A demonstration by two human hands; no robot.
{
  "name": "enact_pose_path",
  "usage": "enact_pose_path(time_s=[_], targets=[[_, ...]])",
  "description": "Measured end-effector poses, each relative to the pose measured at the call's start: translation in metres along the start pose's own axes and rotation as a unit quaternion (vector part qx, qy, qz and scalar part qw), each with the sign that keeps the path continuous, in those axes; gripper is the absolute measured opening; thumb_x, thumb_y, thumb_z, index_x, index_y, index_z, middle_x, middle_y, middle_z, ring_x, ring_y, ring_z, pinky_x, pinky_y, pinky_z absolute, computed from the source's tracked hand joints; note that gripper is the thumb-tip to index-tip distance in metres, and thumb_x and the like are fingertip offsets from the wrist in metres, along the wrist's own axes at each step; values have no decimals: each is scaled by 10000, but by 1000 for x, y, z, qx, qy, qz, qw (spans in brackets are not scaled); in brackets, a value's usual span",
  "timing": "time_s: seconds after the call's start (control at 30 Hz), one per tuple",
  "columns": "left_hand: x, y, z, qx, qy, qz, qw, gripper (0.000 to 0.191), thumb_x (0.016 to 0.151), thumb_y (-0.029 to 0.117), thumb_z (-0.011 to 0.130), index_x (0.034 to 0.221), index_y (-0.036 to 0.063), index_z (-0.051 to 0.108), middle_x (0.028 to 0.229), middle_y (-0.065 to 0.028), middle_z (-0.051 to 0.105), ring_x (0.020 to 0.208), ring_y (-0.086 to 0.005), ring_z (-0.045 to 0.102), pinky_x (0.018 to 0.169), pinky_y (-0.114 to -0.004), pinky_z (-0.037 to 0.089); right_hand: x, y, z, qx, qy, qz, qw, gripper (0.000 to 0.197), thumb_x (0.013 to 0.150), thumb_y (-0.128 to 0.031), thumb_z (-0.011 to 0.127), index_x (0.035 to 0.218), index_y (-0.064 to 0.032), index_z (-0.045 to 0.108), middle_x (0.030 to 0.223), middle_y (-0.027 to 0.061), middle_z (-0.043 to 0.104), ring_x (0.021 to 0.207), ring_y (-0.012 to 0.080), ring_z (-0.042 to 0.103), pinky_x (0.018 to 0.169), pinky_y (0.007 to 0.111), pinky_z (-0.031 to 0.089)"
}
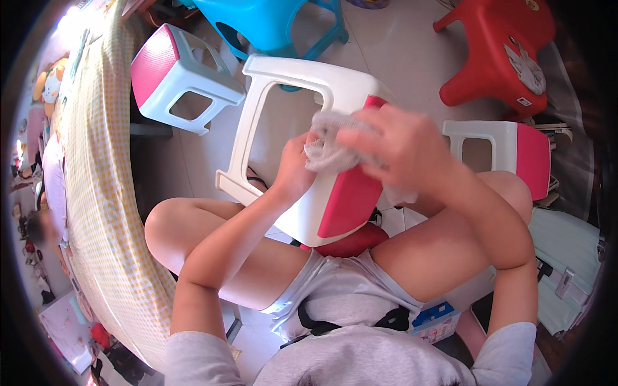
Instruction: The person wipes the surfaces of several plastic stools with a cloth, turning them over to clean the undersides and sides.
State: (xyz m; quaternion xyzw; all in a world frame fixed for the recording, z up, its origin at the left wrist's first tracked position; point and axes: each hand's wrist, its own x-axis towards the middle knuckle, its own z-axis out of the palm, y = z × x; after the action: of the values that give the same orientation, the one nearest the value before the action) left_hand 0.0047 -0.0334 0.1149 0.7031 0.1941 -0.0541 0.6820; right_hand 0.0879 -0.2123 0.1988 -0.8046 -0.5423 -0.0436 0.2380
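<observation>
A crumpled light grey cloth point(328, 154) is bunched up in my left hand point(295, 166), above a white plastic stool point(301, 224). My right hand point(405, 144) is blurred; its fingers curl over the cloth's right part, and a loose end hangs below the palm. The stool lies tipped on its side between my thighs, its red seat panel point(350, 205) facing right and its open legs pointing left. Both hands and the cloth hide part of the stool's upper side and panel.
A second white stool with a pink seat point(157, 65) lies at upper left, near a blue stool point(260, 24). A red stool point(492, 53) carries a cloth point(526, 70). Another stool point(531, 157) lies right, above a pale green case point(562, 270). A checked tablecloth point(99, 193) hangs left; a person point(43, 227) is beyond.
</observation>
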Motion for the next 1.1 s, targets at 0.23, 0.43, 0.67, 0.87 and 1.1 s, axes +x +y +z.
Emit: enact_pose_path(time_s=[0.23, 0.43, 0.67, 0.87, 1.1], targets=[[-9, 30, -2, 33, -22, -96, 995, 446, 988, 376, 383, 918, 10, 630, 670, 61, 399, 626, -33, 323, 553, -226, 273, 18, 69, -4, 35, 126, 272, 953, 359, 776, -294, 629, 1110, -175, 572, 940, 130, 638, 842, 317, 619, 721, 390, 491], [-10, 52, -7, -72, -14, -92, 993, 555, 983, 465, 316, 1128, -6, 570, 955, -63, 596, 869, -115, 514, 759, -271, 426, 10, 109, -6, 83, 180, 369, 908, 496, 782, -384, 630, 1190, -116, 546, 1015, 184, 639, 893, 314, 629, 782, 341, 479], [28, 20, -54, -284, -43, -86, 954, 635, 956, 567, 235, 1344, 87, 382, 1280, -113, 475, 1115, -222, 516, 906, -380, 468, 10, 101, -17, 157, 277, 343, 884, 499, 792, -360, 652, 1186, -73, 549, 1011, 148, 650, 915, 255, 627, 810, 318, 467], [58, -37, -65, -158, 1, -146, 977, 596, 964, 538, 268, 1325, 86, 413, 1217, -130, 517, 1079, -197, 526, 844, -359, 494, -2, 61, -9, 86, 107, 356, 924, 458, 781, -319, 643, 1170, -102, 540, 1095, 181, 618, 974, 357, 601, 815, 392, 478], [57, -75, -106, -198, 5, -182, 963, 506, 940, 406, 452, 1292, 43, 459, 1177, -141, 568, 1052, -223, 559, 881, -359, 475, -22, 1, 47, -20, -56, 108, 992, 401, 736, -281, 671, 1112, -175, 582, 1053, 120, 569, 842, 277, 613, 701, 384, 515]])
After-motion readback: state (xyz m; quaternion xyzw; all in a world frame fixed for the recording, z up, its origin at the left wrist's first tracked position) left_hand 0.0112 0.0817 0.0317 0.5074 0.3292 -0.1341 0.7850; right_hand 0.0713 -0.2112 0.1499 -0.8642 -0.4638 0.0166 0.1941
